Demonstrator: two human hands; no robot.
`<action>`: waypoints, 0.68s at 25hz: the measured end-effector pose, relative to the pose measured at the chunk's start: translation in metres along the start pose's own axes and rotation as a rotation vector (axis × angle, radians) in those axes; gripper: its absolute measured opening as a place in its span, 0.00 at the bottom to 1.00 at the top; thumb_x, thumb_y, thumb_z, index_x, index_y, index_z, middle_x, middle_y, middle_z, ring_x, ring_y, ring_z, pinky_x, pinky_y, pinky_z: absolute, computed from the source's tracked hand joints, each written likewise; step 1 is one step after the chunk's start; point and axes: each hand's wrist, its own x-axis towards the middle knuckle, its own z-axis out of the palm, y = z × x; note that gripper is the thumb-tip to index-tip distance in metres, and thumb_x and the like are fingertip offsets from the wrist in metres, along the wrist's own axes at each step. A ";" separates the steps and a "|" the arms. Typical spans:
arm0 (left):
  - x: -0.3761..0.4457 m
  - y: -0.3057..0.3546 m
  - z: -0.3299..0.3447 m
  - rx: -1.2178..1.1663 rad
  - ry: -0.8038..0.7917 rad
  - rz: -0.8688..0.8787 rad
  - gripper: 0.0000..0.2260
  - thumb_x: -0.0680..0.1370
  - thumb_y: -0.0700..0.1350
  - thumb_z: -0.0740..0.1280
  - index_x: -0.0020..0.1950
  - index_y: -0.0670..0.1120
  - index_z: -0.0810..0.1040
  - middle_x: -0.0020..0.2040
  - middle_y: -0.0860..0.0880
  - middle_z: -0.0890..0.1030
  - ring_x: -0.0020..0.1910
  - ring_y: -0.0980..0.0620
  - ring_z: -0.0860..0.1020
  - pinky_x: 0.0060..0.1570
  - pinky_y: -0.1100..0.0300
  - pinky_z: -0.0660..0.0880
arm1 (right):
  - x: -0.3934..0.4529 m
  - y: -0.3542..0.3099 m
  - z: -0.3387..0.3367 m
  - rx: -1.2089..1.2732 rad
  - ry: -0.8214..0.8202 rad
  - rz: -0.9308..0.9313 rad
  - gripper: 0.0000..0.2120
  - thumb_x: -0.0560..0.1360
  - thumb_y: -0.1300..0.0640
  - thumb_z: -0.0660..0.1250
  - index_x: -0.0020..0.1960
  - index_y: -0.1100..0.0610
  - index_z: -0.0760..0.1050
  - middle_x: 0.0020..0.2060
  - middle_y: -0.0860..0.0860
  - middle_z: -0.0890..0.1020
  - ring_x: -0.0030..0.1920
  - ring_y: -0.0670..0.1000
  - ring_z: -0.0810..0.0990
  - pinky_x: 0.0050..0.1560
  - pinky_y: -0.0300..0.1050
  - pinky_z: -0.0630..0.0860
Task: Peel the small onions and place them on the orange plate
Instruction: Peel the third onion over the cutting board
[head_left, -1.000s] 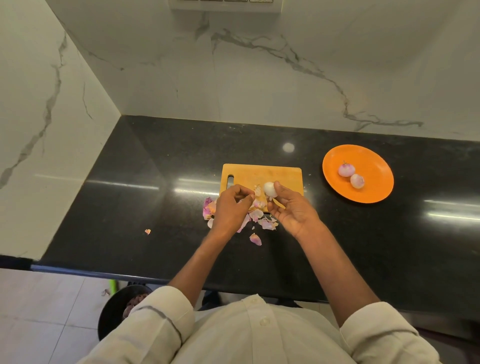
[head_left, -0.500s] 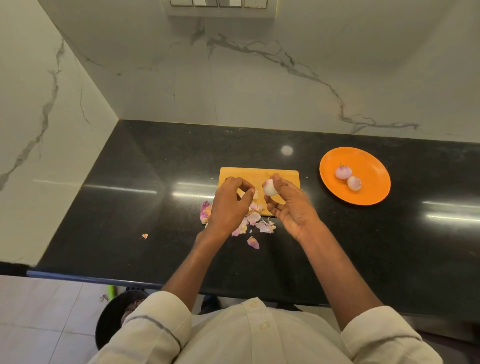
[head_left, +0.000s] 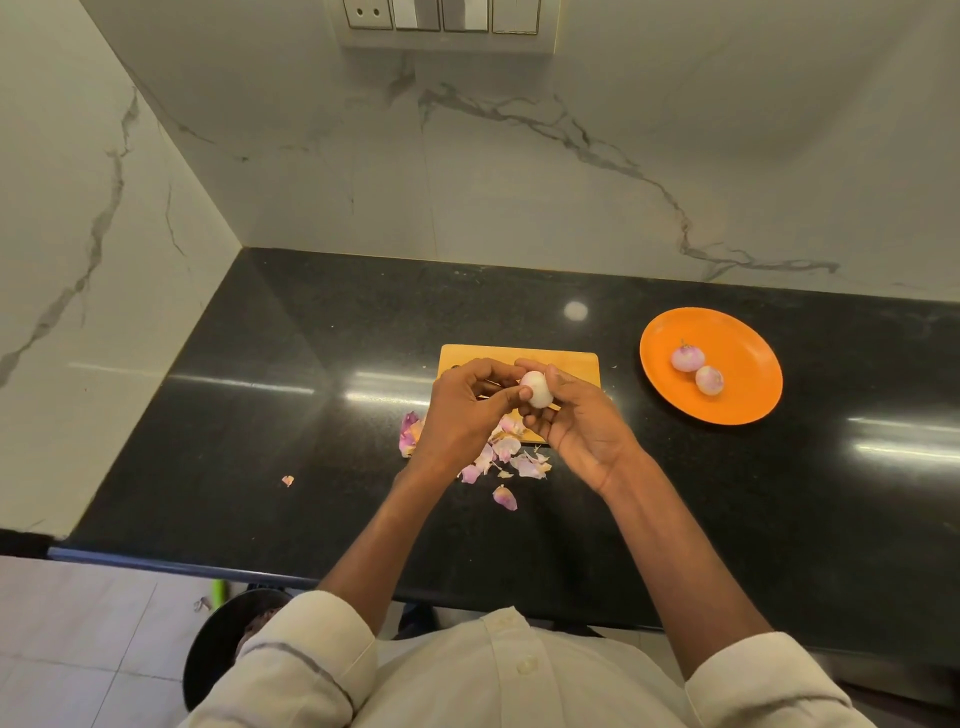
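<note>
- counter (head_left: 260, 415): glossy black
- plate (head_left: 748, 395): orange
- two onions (head_left: 687, 358) on plate: pale purple
- held onion (head_left: 537, 389): white
- board (head_left: 566, 364): yellow-tan
- peels (head_left: 506, 447): pink-purple
- wall (head_left: 519, 182): white, grey veins

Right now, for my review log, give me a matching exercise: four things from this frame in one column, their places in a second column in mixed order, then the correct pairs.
Things
1. pale onion
2. two pinkish onions
3. loose skins
4. cutting board

Places
A. lying on the orange plate
B. flat on the counter under the hands
C. held between the left hand and right hand
D. scattered on the counter near the board's near edge

Pairs: 1-C, 2-A, 3-D, 4-B
</note>
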 end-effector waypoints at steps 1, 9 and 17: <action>-0.001 0.000 -0.001 -0.021 -0.005 0.000 0.09 0.79 0.40 0.77 0.58 0.41 0.87 0.51 0.46 0.88 0.50 0.46 0.87 0.55 0.52 0.85 | 0.000 -0.001 -0.001 -0.012 0.000 -0.010 0.14 0.86 0.55 0.62 0.63 0.59 0.83 0.51 0.57 0.85 0.43 0.50 0.82 0.45 0.44 0.80; -0.006 0.003 -0.004 -0.102 -0.015 -0.002 0.10 0.82 0.41 0.74 0.63 0.42 0.83 0.55 0.42 0.86 0.49 0.41 0.87 0.53 0.41 0.86 | -0.001 0.000 0.002 -0.026 0.043 -0.035 0.13 0.86 0.54 0.62 0.60 0.60 0.82 0.47 0.57 0.86 0.39 0.50 0.82 0.39 0.42 0.80; -0.008 0.003 -0.007 -0.100 -0.058 -0.037 0.14 0.82 0.43 0.74 0.68 0.46 0.83 0.59 0.43 0.85 0.53 0.43 0.87 0.56 0.39 0.85 | -0.006 0.000 0.003 -0.026 -0.004 -0.072 0.13 0.85 0.56 0.64 0.66 0.59 0.81 0.55 0.57 0.87 0.45 0.51 0.86 0.45 0.43 0.82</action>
